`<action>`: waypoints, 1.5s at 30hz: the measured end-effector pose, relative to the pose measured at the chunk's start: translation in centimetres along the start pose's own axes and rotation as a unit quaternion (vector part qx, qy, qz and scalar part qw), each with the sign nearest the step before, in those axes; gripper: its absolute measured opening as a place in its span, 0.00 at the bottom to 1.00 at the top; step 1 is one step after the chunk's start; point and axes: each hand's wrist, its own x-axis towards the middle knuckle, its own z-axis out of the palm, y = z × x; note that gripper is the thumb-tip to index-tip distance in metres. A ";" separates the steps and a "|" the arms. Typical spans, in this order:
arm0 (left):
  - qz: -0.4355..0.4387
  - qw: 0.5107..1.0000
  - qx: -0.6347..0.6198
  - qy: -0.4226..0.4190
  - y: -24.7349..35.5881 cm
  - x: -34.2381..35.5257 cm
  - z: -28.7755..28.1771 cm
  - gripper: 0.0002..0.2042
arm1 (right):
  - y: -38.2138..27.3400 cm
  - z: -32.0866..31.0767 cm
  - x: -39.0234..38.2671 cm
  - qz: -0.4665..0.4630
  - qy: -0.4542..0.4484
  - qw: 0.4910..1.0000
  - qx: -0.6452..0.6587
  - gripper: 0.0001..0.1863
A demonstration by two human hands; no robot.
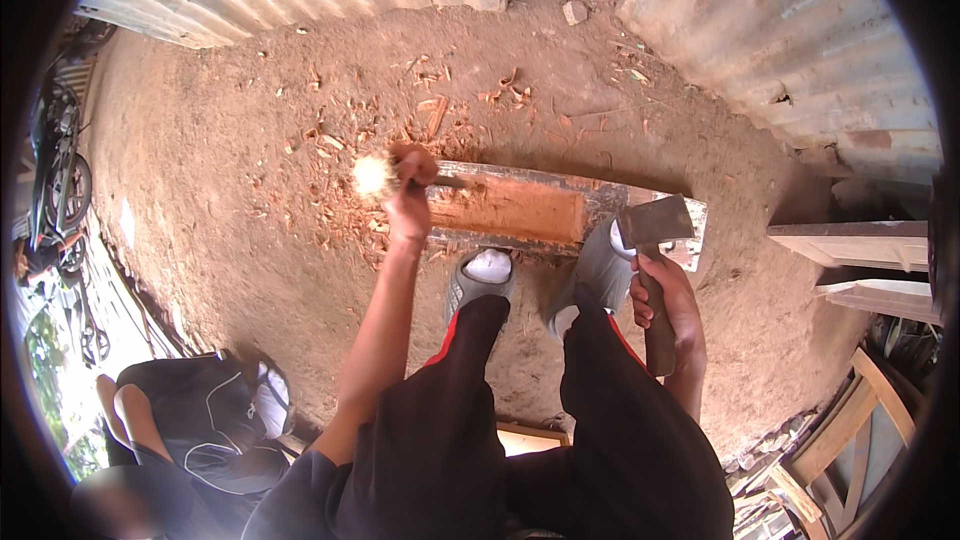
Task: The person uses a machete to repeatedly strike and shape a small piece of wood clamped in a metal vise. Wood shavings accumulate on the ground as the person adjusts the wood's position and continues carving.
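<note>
A long wooden plank (540, 210) lies on the dirt in front of my feet, with a reddish, cut-down area bounded by a darker, worn edge. My left hand (410, 185) is closed around a chisel (452, 182), over the plank's left part. The chisel's dark blade points right across the wood; its tip is too blurred to make out. In my right hand (672, 305) is the handle of a mallet (656, 223). Its dark, blocky head is raised above the plank's right end, beside my right shoe. A bright patch of sunlight sits just left of my left hand.
Wood shavings (435, 115) litter the dirt beyond and left of the plank. My grey shoes (482, 275) stand at its near edge. Corrugated metal sheets (790, 60) border the far side. A person (210, 420) sits at lower left; a motorbike (65, 170) stands behind. Wooden frames (850, 430) lean at lower right.
</note>
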 end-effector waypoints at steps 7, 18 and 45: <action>-0.037 0.999 0.004 0.022 -3.4 -1.7 -3.0 0.17 | 0.2 0.1 0.4 -0.001 -0.020 1.000 -0.010 0.15; -0.018 1.000 -0.012 0.009 -0.4 -1.5 0.3 0.20 | 0.1 -0.6 0.3 -0.004 -0.012 1.000 0.017 0.16; -0.069 0.994 -0.039 -0.074 -5.2 -5.0 2.7 0.16 | 0.4 -0.9 0.0 0.002 -0.022 0.999 0.027 0.15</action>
